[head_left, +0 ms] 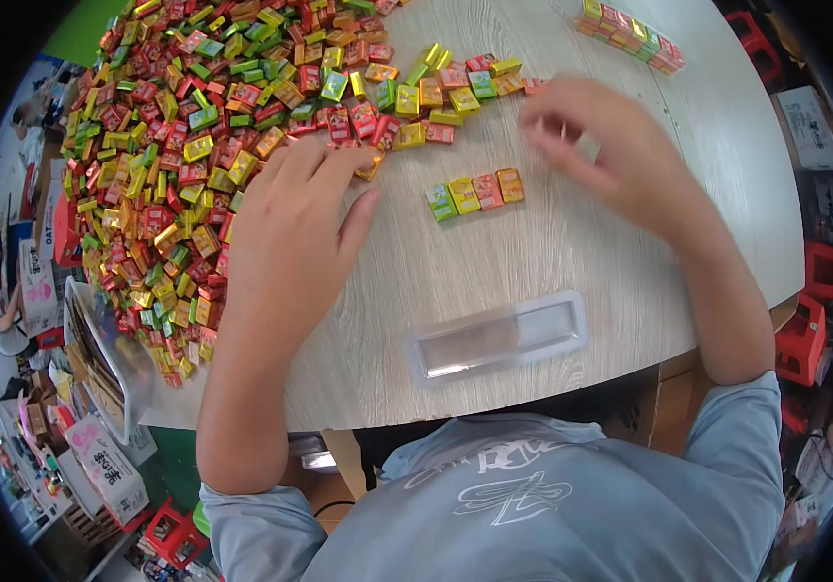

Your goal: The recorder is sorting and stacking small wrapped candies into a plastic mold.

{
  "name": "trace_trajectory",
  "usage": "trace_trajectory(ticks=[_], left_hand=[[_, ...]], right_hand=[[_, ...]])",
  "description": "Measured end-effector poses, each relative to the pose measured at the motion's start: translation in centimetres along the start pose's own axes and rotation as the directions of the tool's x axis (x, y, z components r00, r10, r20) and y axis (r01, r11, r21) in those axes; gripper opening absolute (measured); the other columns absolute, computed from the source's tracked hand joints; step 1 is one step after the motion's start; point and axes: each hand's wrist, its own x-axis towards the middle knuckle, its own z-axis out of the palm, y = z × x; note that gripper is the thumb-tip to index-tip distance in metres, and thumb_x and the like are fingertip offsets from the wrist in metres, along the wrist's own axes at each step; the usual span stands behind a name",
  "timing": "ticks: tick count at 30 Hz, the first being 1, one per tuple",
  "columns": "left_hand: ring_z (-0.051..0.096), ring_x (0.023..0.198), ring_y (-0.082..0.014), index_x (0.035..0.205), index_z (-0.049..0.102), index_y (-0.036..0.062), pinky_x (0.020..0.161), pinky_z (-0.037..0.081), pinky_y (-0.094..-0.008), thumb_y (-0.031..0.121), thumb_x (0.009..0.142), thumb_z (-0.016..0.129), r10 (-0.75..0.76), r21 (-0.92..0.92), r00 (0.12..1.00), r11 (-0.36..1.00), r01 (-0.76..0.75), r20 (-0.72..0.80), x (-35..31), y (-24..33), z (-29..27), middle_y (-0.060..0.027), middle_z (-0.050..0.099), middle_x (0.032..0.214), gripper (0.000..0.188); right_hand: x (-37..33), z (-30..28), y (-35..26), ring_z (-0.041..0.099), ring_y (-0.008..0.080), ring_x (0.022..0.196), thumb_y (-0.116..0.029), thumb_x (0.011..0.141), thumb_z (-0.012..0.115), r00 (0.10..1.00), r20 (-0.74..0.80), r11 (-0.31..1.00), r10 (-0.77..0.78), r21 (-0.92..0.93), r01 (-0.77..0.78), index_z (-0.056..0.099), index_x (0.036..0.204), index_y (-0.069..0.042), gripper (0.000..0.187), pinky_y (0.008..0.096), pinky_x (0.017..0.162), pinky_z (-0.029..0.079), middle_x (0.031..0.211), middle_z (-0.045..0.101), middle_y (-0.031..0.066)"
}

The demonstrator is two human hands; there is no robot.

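My left hand (295,209) rests palm down at the right edge of a big heap of small wrapped candy packs (174,184) in red, green, yellow and orange. Its fingers reach forward and the thumb stands apart; an orange pack (371,166) lies at its index fingertip. Over the table to the right, my right hand (610,145) is held with bent fingers and a gap before the thumb, and no pack shows in it. Between the hands, a short row of packs (474,193) stands side by side: green, yellow, pinkish red, orange.
A clear plastic tray (499,337) lies near the table's front edge. At the far right sits a filled clear pack of candies (630,37). Loose packs (445,92) spread right of the heap. Red stools (800,339) and cartons (106,466) stand around the table (649,291).
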Motion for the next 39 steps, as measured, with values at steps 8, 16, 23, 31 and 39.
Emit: trace_trajectory(ticks=[8,16,23,31,39], left_hand=[[0.063,0.108,-0.0346,0.113,0.07,0.0033,0.094,0.052,-0.0445,0.011,0.088,0.077,0.073,-0.037,0.997,0.997,-0.073,-0.008,-0.2,0.4,-0.5,-0.0133,0.063,0.116,0.027],[0.062,0.111,-0.0352,0.114,0.07,0.0019,0.097,0.051,-0.0449,0.009,0.091,0.075,0.088,-0.117,0.994,0.99,-0.081,0.06,-0.2,0.2,-0.8,-0.0134,0.063,0.116,0.025],[0.062,0.105,-0.0341,0.118,0.07,0.0031,0.094,0.051,-0.0425,0.009,0.093,0.074,0.076,-0.244,0.983,0.969,-0.034,0.166,-0.7,1.2,-0.9,-0.0128,0.063,0.108,0.026],[0.064,0.099,-0.0296,0.12,0.069,0.0036,0.086,0.053,-0.0396,0.009,0.09,0.077,0.072,-0.377,0.975,0.926,0.013,0.212,-0.7,2.2,-1.0,-0.0126,0.061,0.112,0.031],[0.063,0.097,-0.0279,0.13,0.064,0.0064,0.083,0.055,-0.0371,0.011,0.089,0.079,0.048,-0.316,0.982,0.949,0.012,0.181,-0.5,1.8,0.6,-0.0113,0.056,0.117,0.045]], right_hand=[[0.0,-1.6,2.0,0.064,0.0242,0.087,-0.01,0.098,0.069,0.998,-0.04,0.949,-0.043,-0.315,0.028,0.067,0.105,-0.001,0.011,0.0335,0.08,0.052,0.098,0.066,0.0096],[-0.8,-1.5,-0.4,0.065,0.0221,0.077,-0.005,0.095,0.071,0.983,0.14,0.992,0.121,-0.049,-0.115,0.067,0.101,-0.001,0.009,0.0321,0.074,0.054,0.087,0.068,0.01],[-0.4,-0.8,-1.2,0.064,0.0218,0.076,-0.007,0.093,0.073,0.976,0.171,0.99,0.138,0.016,-0.142,0.067,0.103,-0.003,0.012,0.033,0.072,0.053,0.085,0.068,0.0096],[-0.8,-1.0,-0.9,0.063,0.0222,0.081,-0.009,0.094,0.073,0.981,0.172,0.996,0.092,-0.026,-0.089,0.066,0.109,-0.003,0.018,0.0336,0.073,0.052,0.097,0.066,0.0099],[-0.8,0.6,-1.9,0.066,0.0256,0.097,-0.016,0.091,0.077,0.986,0.153,0.997,0.07,-0.037,-0.065,0.062,0.131,-0.005,0.044,0.0367,0.086,0.056,0.123,0.059,0.0113]])
